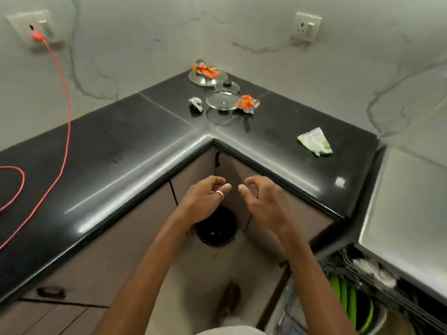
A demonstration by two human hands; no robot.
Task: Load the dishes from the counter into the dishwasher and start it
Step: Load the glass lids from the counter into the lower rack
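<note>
Both my hands hover in front of the counter's inner corner, below its edge. My left hand (pixel 205 199), with a ring on the thumb, has curled fingers and holds nothing. My right hand (pixel 262 197) is likewise half curled and empty. On the black counter (pixel 116 151), in the far corner, lie a glass lid (pixel 223 100), a second glass lid with a black knob (pixel 227 85) and a steel lid (pixel 206 77). The dishwasher rack (pixel 362 293) is pulled out at the lower right, holding green plates (pixel 348 296) on edge.
Orange wrappers (pixel 249 103) and a crumpled foil scrap (pixel 196 102) lie among the lids. A white-green packet (pixel 314 142) sits on the right counter run. A red cable (pixel 63 97) runs from a wall socket across the left counter. A black bin (pixel 216 228) stands on the floor.
</note>
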